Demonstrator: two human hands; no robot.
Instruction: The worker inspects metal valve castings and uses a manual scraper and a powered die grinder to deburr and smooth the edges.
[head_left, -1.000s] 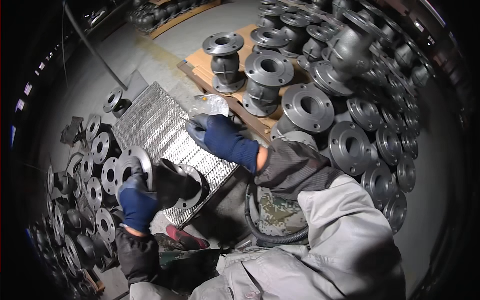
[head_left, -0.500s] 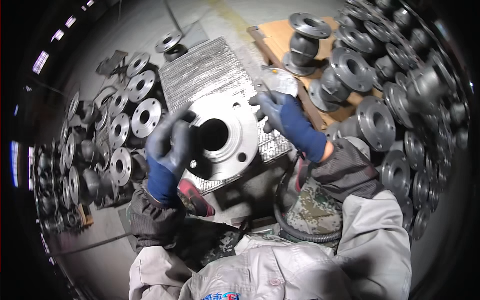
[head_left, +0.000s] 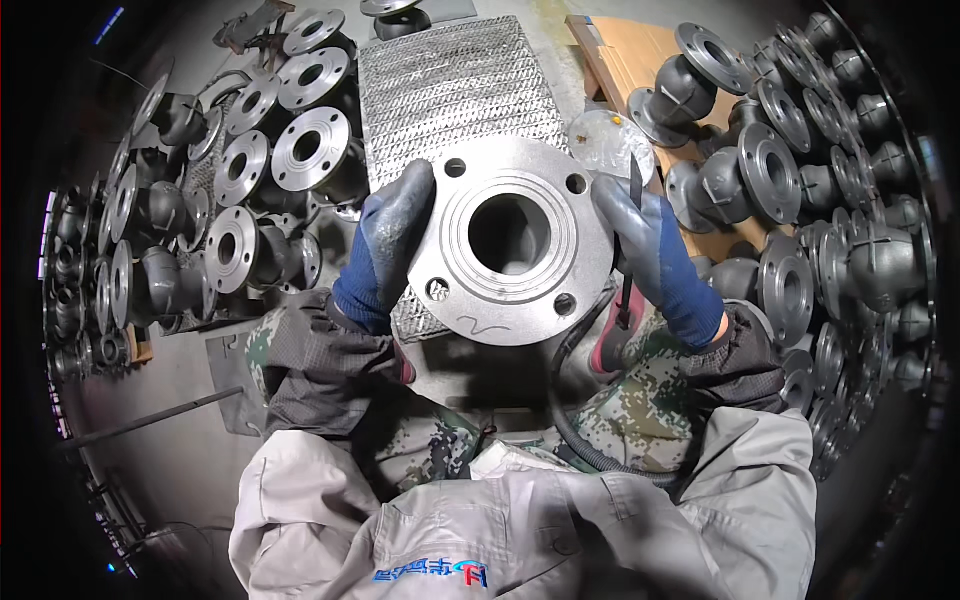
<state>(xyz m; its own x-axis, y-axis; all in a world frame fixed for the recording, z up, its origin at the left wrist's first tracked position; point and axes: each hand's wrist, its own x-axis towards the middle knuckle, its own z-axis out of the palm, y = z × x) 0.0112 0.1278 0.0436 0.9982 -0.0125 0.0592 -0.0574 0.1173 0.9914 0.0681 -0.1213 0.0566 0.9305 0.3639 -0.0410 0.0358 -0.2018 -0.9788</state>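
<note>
Head view records one flanged fitting (head_left: 510, 290) centred between two gloved hands, its round flange face turned up to the camera and its bore axis running away from the viewer, with the body concealed behind the flange. Left hand (head_left: 395, 220) is clasped about the flange's left edge, thumb along the rim, remaining fingers partly hidden. Right hand (head_left: 640, 240) grasps a thin dark tool (head_left: 635, 180), which points up and down along the palm, and also bears against the flange's right edge; how far its fingers wrap behind cannot be determined. Relative position: the fitting lies to the right of the left hand and to the left of the right hand, both roughly level with the bore, neither clearly nearer. Behind the flange, a silvery ribbed worktop (head_left: 450, 90) extends beyond the far rim; whether the fitting rests on it or is raised cannot be confirmed. Similar fittings (head_left: 335, 150) stand at left; others (head_left: 752, 180) occupy the right side, near a cardboard-topped pallet (head_left: 640, 60).
</note>
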